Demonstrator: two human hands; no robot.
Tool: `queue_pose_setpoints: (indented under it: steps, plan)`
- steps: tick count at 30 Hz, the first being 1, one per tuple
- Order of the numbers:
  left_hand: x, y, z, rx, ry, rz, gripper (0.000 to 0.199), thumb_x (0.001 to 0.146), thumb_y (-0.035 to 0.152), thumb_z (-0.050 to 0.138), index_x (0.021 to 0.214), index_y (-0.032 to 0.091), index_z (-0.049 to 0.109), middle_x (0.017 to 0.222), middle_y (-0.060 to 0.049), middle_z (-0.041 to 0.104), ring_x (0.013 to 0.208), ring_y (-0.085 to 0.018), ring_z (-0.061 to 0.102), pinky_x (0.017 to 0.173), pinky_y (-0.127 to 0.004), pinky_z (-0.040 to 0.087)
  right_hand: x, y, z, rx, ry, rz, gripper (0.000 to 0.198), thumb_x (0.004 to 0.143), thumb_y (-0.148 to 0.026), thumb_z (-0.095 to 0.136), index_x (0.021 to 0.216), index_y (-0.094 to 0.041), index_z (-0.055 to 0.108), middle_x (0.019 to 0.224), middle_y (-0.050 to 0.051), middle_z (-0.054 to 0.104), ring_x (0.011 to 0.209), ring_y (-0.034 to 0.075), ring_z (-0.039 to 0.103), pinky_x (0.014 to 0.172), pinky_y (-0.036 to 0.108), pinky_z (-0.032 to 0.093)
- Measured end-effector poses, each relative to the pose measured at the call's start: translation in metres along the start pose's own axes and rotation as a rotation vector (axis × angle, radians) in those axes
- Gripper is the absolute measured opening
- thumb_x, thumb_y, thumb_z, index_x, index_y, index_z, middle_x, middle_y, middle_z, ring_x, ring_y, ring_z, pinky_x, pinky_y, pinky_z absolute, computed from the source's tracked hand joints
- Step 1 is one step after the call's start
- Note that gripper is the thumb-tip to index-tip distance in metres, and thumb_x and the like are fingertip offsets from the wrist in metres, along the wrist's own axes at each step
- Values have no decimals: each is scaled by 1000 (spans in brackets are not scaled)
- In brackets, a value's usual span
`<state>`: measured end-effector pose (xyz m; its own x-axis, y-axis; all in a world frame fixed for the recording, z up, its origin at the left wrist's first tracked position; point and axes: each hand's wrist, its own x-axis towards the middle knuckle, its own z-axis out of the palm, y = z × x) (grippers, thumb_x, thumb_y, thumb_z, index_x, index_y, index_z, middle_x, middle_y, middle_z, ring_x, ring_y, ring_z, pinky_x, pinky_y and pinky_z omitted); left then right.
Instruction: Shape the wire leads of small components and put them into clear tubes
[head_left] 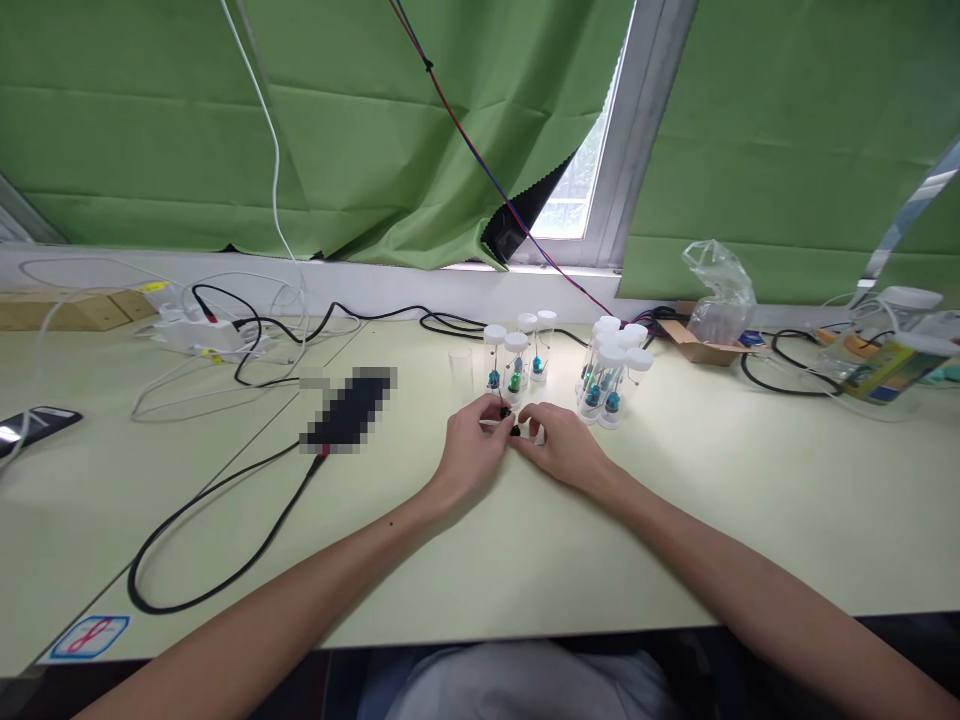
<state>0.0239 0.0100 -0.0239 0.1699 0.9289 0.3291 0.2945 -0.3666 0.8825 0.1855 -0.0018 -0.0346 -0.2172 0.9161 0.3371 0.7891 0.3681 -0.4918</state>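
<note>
My left hand [474,450] is closed in a pinch on a small black piece [505,412], from which a thin dark stem seems to rise. Facing it, my right hand [568,442] has its thumb and index finger curled in at a second small black bit [515,431]; whether the two bits are joined I cannot tell. Just beyond my fingers stand clear tubes with white caps [516,342], holding blue or green pieces on thin wires. More capped tubes [611,372] cluster behind my right hand. An uncapped clear tube [460,370] stands at the left of the near group.
A blurred-out dark device [349,410] lies left on a looping black cable [247,600]. Behind it sits a white power strip [199,333]. At the back right are a cardboard box [701,348] with a plastic bag [720,290] and a labelled container [900,365].
</note>
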Motion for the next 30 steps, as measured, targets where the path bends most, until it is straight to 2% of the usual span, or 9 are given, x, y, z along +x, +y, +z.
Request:
queue_pose_setpoints:
  steps: [5, 11, 15, 18, 25, 30]
  plan:
    - [-1, -1, 0, 4, -45, -48, 16, 82, 32, 60, 91, 19, 64, 91, -5, 68, 70, -19, 66, 65, -31, 52, -1, -1, -2, -4, -24, 5, 13, 87, -31, 66, 91, -20, 62, 86, 1, 65, 66, 13, 55, 58, 25, 36]
    - [-1, -1, 0, 5, -49, -57, 16, 82, 32, 59, 92, 19, 63, 91, -5, 68, 71, -19, 67, 66, -32, 53, -4, -4, -3, -18, -18, 19, 14, 90, -33, 63, 88, -19, 62, 87, 3, 66, 68, 14, 55, 59, 26, 36]
    - [-1, -1, 0, -6, -67, -58, 16, 82, 32, 60, 92, 19, 63, 90, -4, 68, 73, -19, 68, 68, -31, 52, -4, -4, -2, -42, -13, 29, 9, 90, -25, 62, 84, -19, 61, 87, 3, 66, 69, 14, 56, 61, 26, 37]
    - [0, -2, 1, -7, -66, -53, 16, 82, 31, 60, 92, 19, 63, 87, -4, 69, 74, -19, 67, 70, -32, 52, -4, -3, -1, -52, -12, 30, 4, 90, -19, 60, 90, -19, 63, 91, 4, 66, 74, 15, 58, 65, 26, 39]
    - [2, -4, 0, 53, -23, -32, 16, 80, 32, 62, 90, 20, 66, 86, -4, 69, 76, -19, 63, 70, -33, 51, -5, 2, 0, -51, -13, 43, 13, 93, -21, 57, 102, -20, 66, 102, 6, 62, 72, 14, 58, 70, 27, 43]
    - [2, -4, 0, -88, -20, -80, 23, 79, 33, 66, 98, 19, 67, 89, -6, 69, 74, -17, 62, 67, -30, 51, -5, 5, 1, -57, -15, 21, 16, 96, -22, 54, 107, -20, 65, 107, 8, 59, 77, 16, 60, 72, 29, 44]
